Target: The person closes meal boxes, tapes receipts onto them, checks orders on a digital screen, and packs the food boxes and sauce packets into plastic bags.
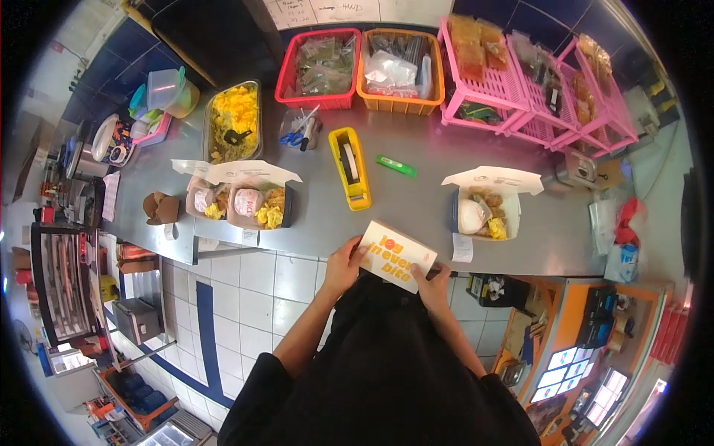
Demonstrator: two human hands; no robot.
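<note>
Between both hands I hold a closed cardboard food box (399, 254), its white lid printed with orange-yellow letters, at the counter's front edge. My left hand (346, 265) grips its left side, and my right hand (433, 286) has its thumb on the lid at the lower right corner. An open food box (487, 212) with a white wrapped item and yellow food stands to the right. On the left are two more open boxes, a nearer-middle food box (260, 207) and a food box (204, 201) beside it. A yellow tape dispenser (349, 169) lies ahead of my hands.
Along the back stand a red basket (318, 102) and an orange basket (400, 106) of packets, with pink racks (487, 93) to their right. A tray of yellow food (233, 119), a cup with scissors (300, 132) and a green cutter (396, 165) rest on the steel counter (416, 201).
</note>
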